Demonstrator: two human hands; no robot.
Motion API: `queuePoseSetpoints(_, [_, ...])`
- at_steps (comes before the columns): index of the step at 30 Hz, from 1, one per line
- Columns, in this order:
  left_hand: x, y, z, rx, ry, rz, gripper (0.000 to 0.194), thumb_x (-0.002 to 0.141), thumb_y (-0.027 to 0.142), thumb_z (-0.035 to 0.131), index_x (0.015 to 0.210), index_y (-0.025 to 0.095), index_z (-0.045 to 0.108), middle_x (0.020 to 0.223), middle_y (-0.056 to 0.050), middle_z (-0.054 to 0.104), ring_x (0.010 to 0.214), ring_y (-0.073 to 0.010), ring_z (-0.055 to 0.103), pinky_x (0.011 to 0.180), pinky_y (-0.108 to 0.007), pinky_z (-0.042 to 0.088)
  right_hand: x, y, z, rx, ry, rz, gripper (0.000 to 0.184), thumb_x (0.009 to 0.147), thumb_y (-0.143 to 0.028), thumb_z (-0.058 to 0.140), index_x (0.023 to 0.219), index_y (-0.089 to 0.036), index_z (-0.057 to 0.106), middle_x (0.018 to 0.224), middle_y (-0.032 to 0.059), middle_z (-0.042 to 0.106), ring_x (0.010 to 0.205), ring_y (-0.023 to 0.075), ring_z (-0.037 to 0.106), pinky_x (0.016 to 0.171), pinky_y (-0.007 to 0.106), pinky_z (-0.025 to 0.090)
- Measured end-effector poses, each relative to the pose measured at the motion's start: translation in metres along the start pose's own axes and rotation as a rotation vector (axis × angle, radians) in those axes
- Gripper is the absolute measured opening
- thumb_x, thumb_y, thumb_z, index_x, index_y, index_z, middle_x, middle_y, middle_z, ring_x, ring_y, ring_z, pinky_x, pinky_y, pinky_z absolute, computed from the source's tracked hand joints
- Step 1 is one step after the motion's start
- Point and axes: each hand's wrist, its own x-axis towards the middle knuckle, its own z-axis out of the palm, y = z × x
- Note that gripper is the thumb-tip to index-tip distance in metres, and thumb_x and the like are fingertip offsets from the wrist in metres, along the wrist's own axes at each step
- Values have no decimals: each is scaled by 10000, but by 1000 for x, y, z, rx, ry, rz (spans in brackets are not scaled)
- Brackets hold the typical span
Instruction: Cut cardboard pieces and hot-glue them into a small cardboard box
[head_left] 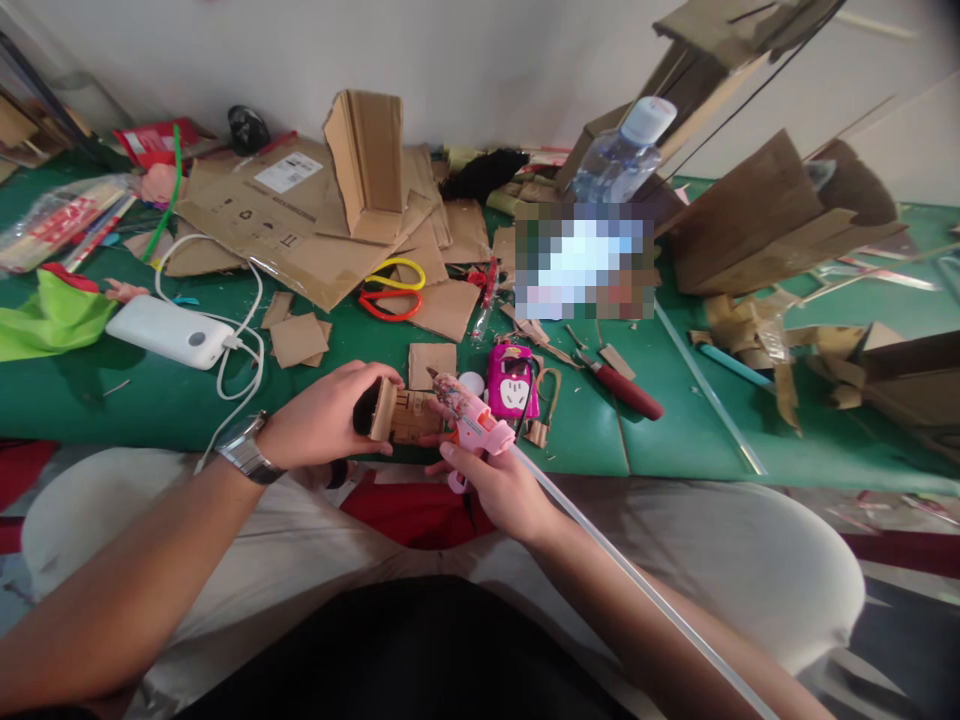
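My left hand point(334, 415) grips a small folded cardboard piece point(384, 408) close to the front edge of the green table. Wrapped around a pink hot glue gun point(480, 428) is my right hand point(499, 485), with the gun's nozzle pointing up and left beside the cardboard. A long clear glue stick point(637, 575) runs out of the gun's back and over my right forearm. Flat cardboard with printed marks point(412, 415) lies between the hands, partly hidden by my right fingers. A magenta power socket point(513, 385) sits just right of the gun.
Scissors point(391, 290) lie on cardboard scraps point(442, 305) behind the hands. A white power bank point(171, 332) with a cable is at left. A red-handled tool point(626, 390), a clear stick point(709, 385) and a water bottle point(622, 160) are to the right. Larger cardboard point(300, 235) covers the back.
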Motion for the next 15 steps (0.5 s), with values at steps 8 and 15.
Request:
queuePoseSetpoints(8, [-1,0,2,41,39,17,694,803,372,990,1356,237,592,1354,-107,711,1265,-333,716,1090,-465,592,-1,-9,3,29,16,62,678,930,-447,805,1559,-259,634,1115,80,854,768,222,762,747,402,665])
queuePoseSetpoints(15, [-1,2,7,40,74,41,660,816,337,958,1352,233,587,1361,-109,725,1290,-340,712,1107,-472,594,-2,-16,4,42,37,78,766,879,-487,837,1579,-259,624,1196,78,831,773,210,788,698,358,626])
